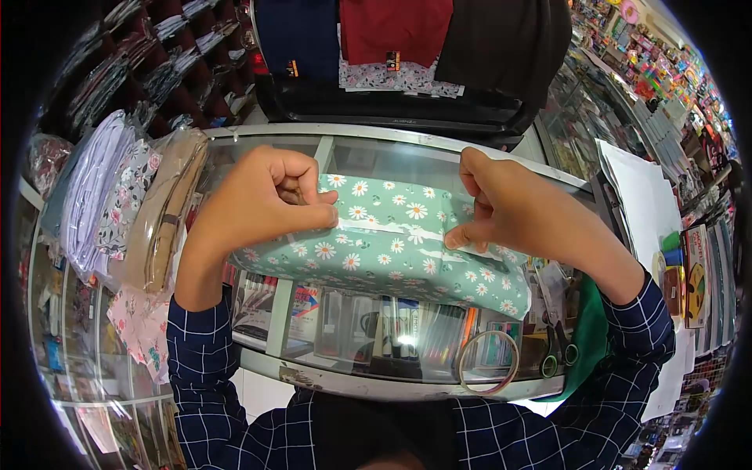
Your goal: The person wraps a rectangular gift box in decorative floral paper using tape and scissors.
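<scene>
Daisy pkg: parcel [352, 262] in green daisy-print wrap, directly under both hands, long side running L–R; torn white paper edge along its top, betw. the two grips.
L grip: left hand [270, 184], thumb tip at white edge, fingers curled in close; can't tell if any paper's pinched.
R grip: right hand [513, 196], thumb on wrap nr the R end, narrow gap to bent fingers; can't tell if it holds anything.
Tabletop, near edge: glass-topped tabletop [313, 381] w/ pale, chipped frame; tape roll [517, 360] at the edge, scissors [558, 341] w/ green-lined handles to its R, green cloth [591, 345] beside.
Under glass: pens, boxes & other stationery [392, 325], seen thru top.
L side: pink floral cloth [141, 329], then bagged folded garments [153, 227], lilac, floral & brown.
R side: white sheets [638, 188], books [695, 266] next to them.
Far side: navy, maroon & dark fabrics [395, 31] draped over a bulky black item [313, 102].
Room: dark rack [180, 47] of packed goods far L; colourful shop stock [666, 70] far R.
Pose: forearms reach in from both sides, elbows out, wrists bent inward, backs of hands up; checked navy sleeves [207, 345] pushed off wrists.
</scene>
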Available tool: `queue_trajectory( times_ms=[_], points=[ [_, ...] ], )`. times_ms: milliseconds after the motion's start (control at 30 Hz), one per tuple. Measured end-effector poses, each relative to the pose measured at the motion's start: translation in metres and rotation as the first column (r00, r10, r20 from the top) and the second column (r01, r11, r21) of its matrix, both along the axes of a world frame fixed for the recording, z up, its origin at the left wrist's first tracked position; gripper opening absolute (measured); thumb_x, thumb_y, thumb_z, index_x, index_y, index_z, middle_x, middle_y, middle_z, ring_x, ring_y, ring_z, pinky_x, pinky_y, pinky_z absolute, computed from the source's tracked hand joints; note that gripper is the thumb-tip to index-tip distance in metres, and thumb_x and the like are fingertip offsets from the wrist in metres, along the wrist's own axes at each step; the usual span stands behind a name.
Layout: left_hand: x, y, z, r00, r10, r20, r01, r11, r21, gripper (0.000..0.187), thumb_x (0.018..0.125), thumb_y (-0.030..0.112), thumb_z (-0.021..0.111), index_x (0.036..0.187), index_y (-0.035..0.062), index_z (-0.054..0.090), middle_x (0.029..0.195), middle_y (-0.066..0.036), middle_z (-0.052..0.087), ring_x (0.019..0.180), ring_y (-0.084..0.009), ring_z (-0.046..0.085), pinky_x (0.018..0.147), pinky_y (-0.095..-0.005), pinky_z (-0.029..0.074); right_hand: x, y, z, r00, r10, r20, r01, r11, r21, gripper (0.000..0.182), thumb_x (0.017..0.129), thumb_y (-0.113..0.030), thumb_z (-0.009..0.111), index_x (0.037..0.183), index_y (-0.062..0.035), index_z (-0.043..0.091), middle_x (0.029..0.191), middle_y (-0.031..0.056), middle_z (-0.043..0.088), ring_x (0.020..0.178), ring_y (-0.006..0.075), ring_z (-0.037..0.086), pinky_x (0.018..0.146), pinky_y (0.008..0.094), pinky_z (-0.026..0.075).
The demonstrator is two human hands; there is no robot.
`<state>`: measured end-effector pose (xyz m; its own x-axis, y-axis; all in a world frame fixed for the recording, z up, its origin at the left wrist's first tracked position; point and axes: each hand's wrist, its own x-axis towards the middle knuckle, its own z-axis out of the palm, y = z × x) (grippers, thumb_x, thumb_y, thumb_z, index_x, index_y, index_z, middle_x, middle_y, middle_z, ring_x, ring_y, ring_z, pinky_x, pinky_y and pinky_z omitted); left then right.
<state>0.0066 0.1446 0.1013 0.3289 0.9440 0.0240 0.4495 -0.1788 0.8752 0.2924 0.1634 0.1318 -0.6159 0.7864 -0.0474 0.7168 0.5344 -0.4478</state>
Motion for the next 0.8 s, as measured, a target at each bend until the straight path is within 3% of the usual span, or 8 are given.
queue_trajectory(
  times_ms=[233,333,500,600,800],
  points=[
    [0.002,-0.002,0.001,1.000,0.015,0.018,-0.016,1.000,0.003,0.026,0.073,0.005,0.076,0.061,0.0057,0.053,0.057,0.002,0.057,0.061,-0.0011,0.057,0.073,-0.0193,0.051,-0.007,-0.003,0.008,0.996,-0.046,0.082,0.049,0.998,-0.040,0.045,0.077,-0.022,0.078,0.090,-0.0005,0.041,0.068,0.0154,0.061,0.069,0.0256,0.065,0.060,0.0357,0.045],
    [0.001,-0.001,0.000,1.000,0.001,0.012,-0.001,1.000,-0.003,0.026,0.074,0.005,0.075,0.061,0.0053,0.053,0.057,0.002,0.058,0.064,-0.0027,0.061,0.076,-0.0206,0.052,-0.011,-0.002,0.016,0.969,-0.046,0.243,0.073,0.992,-0.103,0.041,0.081,-0.022,0.074,0.094,0.0013,0.042,0.068,0.0170,0.063,0.071,0.0292,0.067,0.061,0.0378,0.046],
    [0.005,-0.003,0.002,0.999,-0.012,0.048,0.012,1.000,-0.001,0.025,0.074,0.004,0.074,0.061,0.0048,0.052,0.058,0.000,0.059,0.067,-0.0060,0.065,0.080,-0.0225,0.052,-0.019,-0.004,0.024,0.928,0.050,0.370,-0.022,0.997,-0.081,0.038,0.088,-0.023,0.066,0.100,0.0047,0.042,0.070,0.0189,0.064,0.071,0.0331,0.067,0.063,0.0418,0.049],
    [0.006,-0.004,0.005,0.999,-0.010,0.048,0.011,1.000,-0.021,0.028,0.072,-0.002,0.073,0.058,0.0051,0.050,0.061,-0.001,0.062,0.064,-0.0024,0.060,0.090,-0.0280,0.053,-0.019,-0.006,0.027,0.918,0.111,0.382,-0.095,0.994,-0.059,0.038,0.089,-0.022,0.063,0.103,0.0063,0.042,0.071,0.0194,0.064,0.071,0.0337,0.067,0.063,0.0431,0.050],
    [0.006,-0.003,0.005,0.998,-0.011,0.057,0.012,1.000,-0.019,0.028,0.073,-0.001,0.073,0.058,0.0053,0.049,0.061,-0.001,0.061,0.066,-0.0037,0.061,0.089,-0.0282,0.053,-0.025,-0.010,0.031,0.867,0.124,0.483,-0.131,0.991,-0.020,0.040,0.092,-0.025,0.060,0.105,0.0078,0.041,0.069,0.0186,0.064,0.069,0.0332,0.067,0.061,0.0434,0.050]
  ],
)
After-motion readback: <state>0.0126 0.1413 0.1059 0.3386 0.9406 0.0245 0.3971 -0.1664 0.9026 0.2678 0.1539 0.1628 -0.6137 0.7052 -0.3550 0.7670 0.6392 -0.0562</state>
